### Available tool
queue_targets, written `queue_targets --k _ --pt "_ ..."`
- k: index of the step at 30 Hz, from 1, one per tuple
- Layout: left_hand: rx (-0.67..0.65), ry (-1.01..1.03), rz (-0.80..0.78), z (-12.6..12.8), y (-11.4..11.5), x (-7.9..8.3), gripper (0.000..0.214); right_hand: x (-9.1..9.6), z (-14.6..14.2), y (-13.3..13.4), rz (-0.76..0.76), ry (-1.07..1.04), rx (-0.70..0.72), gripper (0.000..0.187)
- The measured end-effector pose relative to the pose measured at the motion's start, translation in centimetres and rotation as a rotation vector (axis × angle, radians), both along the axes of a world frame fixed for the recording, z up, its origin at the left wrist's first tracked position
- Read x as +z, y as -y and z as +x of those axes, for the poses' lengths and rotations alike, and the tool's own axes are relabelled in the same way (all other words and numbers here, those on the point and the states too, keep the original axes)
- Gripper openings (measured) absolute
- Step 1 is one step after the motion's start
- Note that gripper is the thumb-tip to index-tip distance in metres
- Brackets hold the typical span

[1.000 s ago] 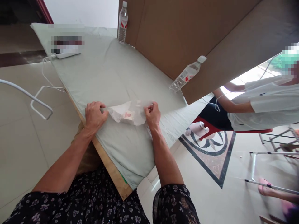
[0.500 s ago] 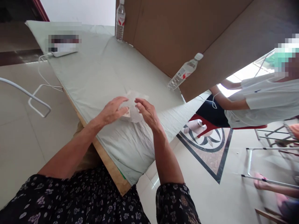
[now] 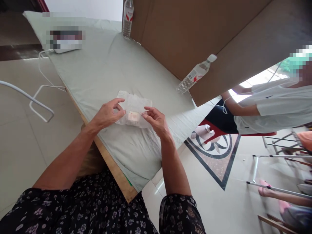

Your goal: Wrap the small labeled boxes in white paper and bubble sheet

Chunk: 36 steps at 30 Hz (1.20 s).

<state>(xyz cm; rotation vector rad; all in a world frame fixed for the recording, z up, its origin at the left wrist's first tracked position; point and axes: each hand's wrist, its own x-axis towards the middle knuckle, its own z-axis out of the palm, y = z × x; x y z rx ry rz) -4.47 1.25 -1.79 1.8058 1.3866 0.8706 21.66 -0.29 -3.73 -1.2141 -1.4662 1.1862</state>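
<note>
A thin, crinkled white plastic bag (image 3: 135,105) with a small pink label lies folded on the pale green cloth (image 3: 102,74) covering the table. My left hand (image 3: 107,112) rests at the bag's left edge, fingers curved and apart, fingertips touching the plastic. My right hand (image 3: 154,119) is at its right edge, fingers loosely spread, tips on or just above the bag. Neither hand is gripping it.
Two water bottles stand against a large cardboard sheet (image 3: 185,35): bottle (image 3: 127,18) at the back, bottle (image 3: 196,73) to the right. A white device with a cable (image 3: 65,47) sits at the far left. Another person (image 3: 270,104) sits on a red seat at right. The wooden table edge (image 3: 114,172) is near me.
A second ago both hands pinched the bag's ends, stretching it out. They then brought it together, and now the bag lies folded with fingers loose at its edges.
</note>
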Motion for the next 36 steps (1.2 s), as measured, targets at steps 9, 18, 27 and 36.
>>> queue_targets --k 9,18,27,36 --pt "-0.183 -0.336 0.034 -1.4 3.5 -0.2 0.043 1.4 0.6 4.8 0.049 0.402 0.349 0.024" --pt "-0.263 -0.550 0.105 0.9 3.3 -3.2 0.105 -1.0 -3.8 1.2 0.326 0.625 0.012 0.060" --pt "-0.261 -0.621 0.069 1.0 4.0 -3.8 0.106 -3.4 4.9 1.8 0.296 0.631 -0.540 0.050" --pt "-0.262 -0.659 0.053 1.4 4.1 -3.5 0.107 -2.9 3.9 4.5 0.419 0.778 -0.598 0.050"
